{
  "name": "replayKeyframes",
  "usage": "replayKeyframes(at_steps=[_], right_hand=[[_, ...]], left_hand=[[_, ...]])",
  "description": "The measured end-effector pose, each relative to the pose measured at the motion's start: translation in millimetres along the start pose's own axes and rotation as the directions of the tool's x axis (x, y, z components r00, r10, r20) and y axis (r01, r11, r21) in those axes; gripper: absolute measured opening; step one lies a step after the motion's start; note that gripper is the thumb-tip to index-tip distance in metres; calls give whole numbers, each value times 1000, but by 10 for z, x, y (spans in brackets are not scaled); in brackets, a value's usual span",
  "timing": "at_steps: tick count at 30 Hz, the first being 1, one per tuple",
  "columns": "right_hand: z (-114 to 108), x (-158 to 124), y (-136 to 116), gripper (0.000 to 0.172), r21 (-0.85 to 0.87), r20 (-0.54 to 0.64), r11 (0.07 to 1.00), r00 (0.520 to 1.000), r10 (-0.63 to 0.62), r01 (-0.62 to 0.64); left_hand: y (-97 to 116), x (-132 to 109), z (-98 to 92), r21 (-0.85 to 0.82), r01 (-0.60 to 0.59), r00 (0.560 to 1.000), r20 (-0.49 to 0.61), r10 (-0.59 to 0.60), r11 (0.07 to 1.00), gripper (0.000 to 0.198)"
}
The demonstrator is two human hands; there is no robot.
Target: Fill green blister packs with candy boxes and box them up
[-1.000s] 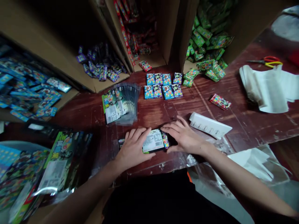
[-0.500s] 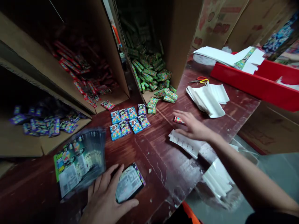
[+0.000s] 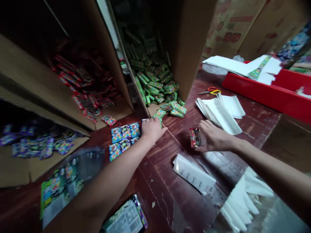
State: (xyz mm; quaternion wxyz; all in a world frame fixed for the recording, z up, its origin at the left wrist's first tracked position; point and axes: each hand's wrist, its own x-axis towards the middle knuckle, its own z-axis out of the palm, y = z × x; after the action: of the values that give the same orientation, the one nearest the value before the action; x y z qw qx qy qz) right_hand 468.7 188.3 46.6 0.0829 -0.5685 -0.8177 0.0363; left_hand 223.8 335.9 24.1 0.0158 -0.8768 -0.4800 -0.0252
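Note:
My left hand (image 3: pixel 152 130) reaches across the table, palm down over the right end of the blue packet rows (image 3: pixel 125 131), beside a small green packet (image 3: pixel 159 114). Its thumb sticks out to the right, and its fingertips are partly hidden. The packets under that hand are mostly covered. My right hand (image 3: pixel 210 136) is closed around a small red packet (image 3: pixel 192 137), held upright a little above the table. Below it lies a folded white printed sheet (image 3: pixel 194 174). A dark printed pouch (image 3: pixel 128 215) lies near the front edge, partly behind my left forearm.
Cardboard boxes hold purple packets (image 3: pixel 32 147), red packets (image 3: pixel 82 84) and green packets (image 3: pixel 155 82). Fanned clear printed pouches (image 3: pixel 60 186) lie at left. Scissors (image 3: pixel 210 91), white sheets (image 3: pixel 221 111) and a red tray (image 3: pixel 257 92) occupy the right. White strips (image 3: pixel 243 200) sit at the front right.
My left hand has left the pouch and moved up and right to the blue packets. My right hand has picked up the red packet from the table and raised it slightly.

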Motion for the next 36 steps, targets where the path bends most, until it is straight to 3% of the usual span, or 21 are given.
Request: replayKeyframes(at_steps=[2,4,7,9,11,14,16,17,18,20,21,24,27,29,33,36], right_hand=[[-99,-224,-317,70,124,-90,990,993,74,-63],[-123,-481,-754,69,257,-104,956,979,173,-142],[-7,-823,-1438,70,391,32,874,953,300,-288],[165,-972,-1764,73,329,113,862,922,370,-386],[361,-1049,-1925,75,149,166,866,875,454,-477],[512,-1089,-1878,73,-62,228,833,805,548,-550],[467,-1122,-1735,66,-9,224,887,864,451,-461],[423,-1145,-1662,61,58,211,935,919,332,-351],[382,-1172,-1599,57,125,191,970,964,184,-209],[355,-1216,-1530,56,211,163,977,983,-79,44],[377,-1229,-1529,56,222,165,970,977,-138,100],[524,-1219,-1638,50,217,175,976,983,-59,20],[627,-1172,-1805,58,220,166,951,969,184,-218],[624,-1127,-1899,60,276,110,910,951,291,-310],[577,-951,-2132,64,487,-101,845,947,304,-219],[612,-719,-2446,69,543,-90,826,967,239,-153]], left_hand=[[90,48,49,-10,42,999,-5,-42,999,57],[145,-20,24,-26,45,999,-1,-45,999,49],[137,-273,-131,-27,-1,1000,-5,1,1000,43],[64,-507,-249,-29,-76,997,26,77,997,43],[-53,-795,-325,-86,-199,970,127,209,976,44],[-254,-1313,-337,-278,-391,841,280,463,878,49],[-351,-1661,-304,-360,-448,768,313,558,818,57],[-375,-1818,-285,-369,-444,768,314,559,817,60],[-380,-1957,-266,-356,-412,797,305,521,839,62],[-332,-2175,-225,-291,-271,900,260,349,917,76],[-283,-2252,-200,-255,-184,942,230,244,949,87],[-88,-2382,-102,-187,-22,982,180,56,982,98],[78,-2434,-23,-199,-12,983,176,48,980,90],[125,-2489,-18,-229,-10,984,170,50,973,98],[-7,-2789,-105,-213,-7,984,171,44,977,136],[-291,-3178,-170,-119,20,974,225,8,993,125]])
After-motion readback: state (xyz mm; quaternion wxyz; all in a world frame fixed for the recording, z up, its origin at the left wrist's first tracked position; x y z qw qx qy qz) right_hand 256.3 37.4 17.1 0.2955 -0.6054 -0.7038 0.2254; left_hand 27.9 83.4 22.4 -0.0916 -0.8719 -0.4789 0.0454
